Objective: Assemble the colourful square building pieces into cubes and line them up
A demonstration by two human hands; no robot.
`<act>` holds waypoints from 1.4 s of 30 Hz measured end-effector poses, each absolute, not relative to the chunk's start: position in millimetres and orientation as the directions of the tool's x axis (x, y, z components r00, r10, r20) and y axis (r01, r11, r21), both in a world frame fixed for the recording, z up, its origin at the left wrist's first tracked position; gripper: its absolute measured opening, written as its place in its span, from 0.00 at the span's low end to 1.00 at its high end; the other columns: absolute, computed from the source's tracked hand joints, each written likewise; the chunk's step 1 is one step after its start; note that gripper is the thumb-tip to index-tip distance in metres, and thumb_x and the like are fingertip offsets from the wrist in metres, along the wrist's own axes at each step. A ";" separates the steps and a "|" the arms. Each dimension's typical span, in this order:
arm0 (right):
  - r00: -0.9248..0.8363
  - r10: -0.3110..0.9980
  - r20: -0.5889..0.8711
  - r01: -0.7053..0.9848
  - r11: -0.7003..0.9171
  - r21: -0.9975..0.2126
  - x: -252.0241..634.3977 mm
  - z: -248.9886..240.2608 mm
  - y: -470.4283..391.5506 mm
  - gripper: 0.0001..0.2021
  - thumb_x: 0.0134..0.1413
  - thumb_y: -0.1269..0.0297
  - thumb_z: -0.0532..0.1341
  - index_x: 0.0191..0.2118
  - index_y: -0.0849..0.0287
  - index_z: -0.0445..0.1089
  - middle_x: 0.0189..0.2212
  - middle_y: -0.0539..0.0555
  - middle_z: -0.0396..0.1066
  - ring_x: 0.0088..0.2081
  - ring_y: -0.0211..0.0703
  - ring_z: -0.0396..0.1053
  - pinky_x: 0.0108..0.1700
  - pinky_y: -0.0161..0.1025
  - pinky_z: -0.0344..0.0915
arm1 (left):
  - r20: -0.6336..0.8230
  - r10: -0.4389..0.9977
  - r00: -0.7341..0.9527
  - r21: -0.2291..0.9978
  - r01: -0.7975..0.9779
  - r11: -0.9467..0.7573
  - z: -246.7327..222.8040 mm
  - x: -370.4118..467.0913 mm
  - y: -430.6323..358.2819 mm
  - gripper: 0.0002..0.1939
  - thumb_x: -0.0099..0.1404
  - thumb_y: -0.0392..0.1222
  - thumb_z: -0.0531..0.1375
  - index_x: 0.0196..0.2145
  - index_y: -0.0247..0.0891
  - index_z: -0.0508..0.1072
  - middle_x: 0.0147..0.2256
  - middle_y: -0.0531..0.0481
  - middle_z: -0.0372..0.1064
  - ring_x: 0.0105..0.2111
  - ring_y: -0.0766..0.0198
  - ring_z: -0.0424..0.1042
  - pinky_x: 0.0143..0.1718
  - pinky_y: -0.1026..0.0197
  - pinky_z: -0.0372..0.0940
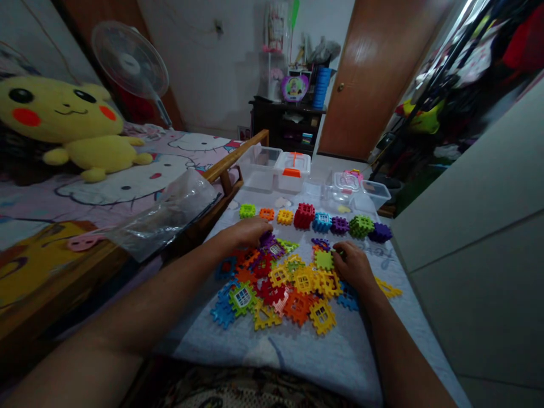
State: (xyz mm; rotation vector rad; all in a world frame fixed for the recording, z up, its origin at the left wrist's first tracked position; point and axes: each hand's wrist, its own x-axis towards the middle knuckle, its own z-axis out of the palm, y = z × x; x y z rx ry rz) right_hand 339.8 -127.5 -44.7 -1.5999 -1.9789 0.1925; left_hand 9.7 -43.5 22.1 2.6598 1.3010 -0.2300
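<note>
A loose heap of colourful plastic building tiles, with an orange tile (297, 307) and a yellow window tile (322, 316) near its front, lies on the cloth-covered table (314, 362). My left hand (254, 231) is at the heap's back left, fingers bent at a purple tile (267, 239). On the right side, my right hand (352, 262) has its fingers curled at the edge of a light green square tile (323, 260). Behind both hands runs a row of tiles grouped by colour, including a red stack (305, 216) and a green stack (361, 226).
Clear plastic boxes (259, 178) and a box with an orange latch (293, 171) stand at the table's back. A wooden bed rail (236, 157) borders the left side, with a plastic bag (170, 207) on it. A white panel (488, 226) is at right.
</note>
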 end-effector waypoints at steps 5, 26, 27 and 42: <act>-0.109 0.930 0.352 0.852 0.270 -0.449 339.1 -43.9 -127.9 0.09 0.56 0.65 0.56 0.37 0.60 0.73 0.34 0.58 0.72 0.35 0.47 0.69 0.40 0.42 0.64 | -0.253 0.707 0.661 0.040 0.737 -0.674 21.9 9.9 -40.1 0.16 0.52 0.38 0.64 0.41 0.39 0.76 0.43 0.44 0.74 0.44 0.52 0.72 0.44 0.58 0.65; -0.110 0.932 0.346 0.845 0.271 -0.461 340.6 -46.5 -126.9 0.10 0.56 0.64 0.55 0.37 0.59 0.73 0.35 0.58 0.72 0.34 0.46 0.69 0.40 0.42 0.64 | -0.091 0.880 0.466 0.269 0.862 -0.429 10.0 -65.1 -48.4 0.26 0.51 0.48 0.65 0.47 0.34 0.73 0.47 0.41 0.70 0.48 0.51 0.70 0.51 0.56 0.65; -0.109 0.933 0.343 0.846 0.268 -0.461 340.4 -46.4 -126.9 0.10 0.56 0.64 0.55 0.37 0.60 0.73 0.34 0.58 0.72 0.33 0.46 0.69 0.40 0.42 0.64 | -0.108 0.879 0.464 0.252 0.868 -0.427 9.0 -63.3 -49.8 0.27 0.51 0.48 0.65 0.47 0.34 0.73 0.48 0.40 0.69 0.49 0.50 0.70 0.51 0.56 0.65; -0.111 0.931 0.348 0.840 0.275 -0.467 339.6 -44.2 -128.1 0.08 0.56 0.65 0.56 0.36 0.58 0.72 0.33 0.57 0.72 0.33 0.45 0.68 0.39 0.41 0.63 | -0.144 0.856 0.497 0.177 0.864 -0.472 18.3 -44.0 -51.1 0.24 0.50 0.45 0.65 0.45 0.33 0.74 0.44 0.41 0.71 0.46 0.50 0.71 0.48 0.57 0.65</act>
